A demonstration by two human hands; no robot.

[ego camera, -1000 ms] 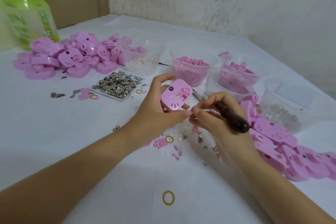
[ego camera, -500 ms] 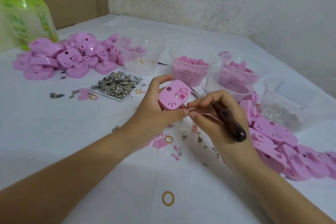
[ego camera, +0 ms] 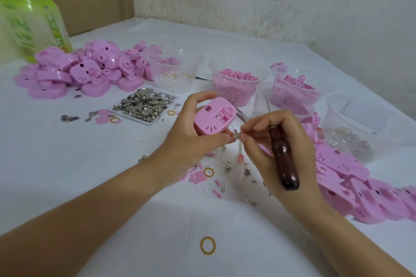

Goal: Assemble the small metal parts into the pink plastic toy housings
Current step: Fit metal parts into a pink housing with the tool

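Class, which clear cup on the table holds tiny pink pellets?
The cup directly behind the held pink housing; the other cups hold clear bits or larger pink pieces.

Pink housing [ego camera: 213, 117], dark brown tool handle [ego camera: 284, 159]

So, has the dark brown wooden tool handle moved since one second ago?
Yes. The dark brown wooden tool handle swung its butt end toward the person, nearer the lone yellow rubber ring.
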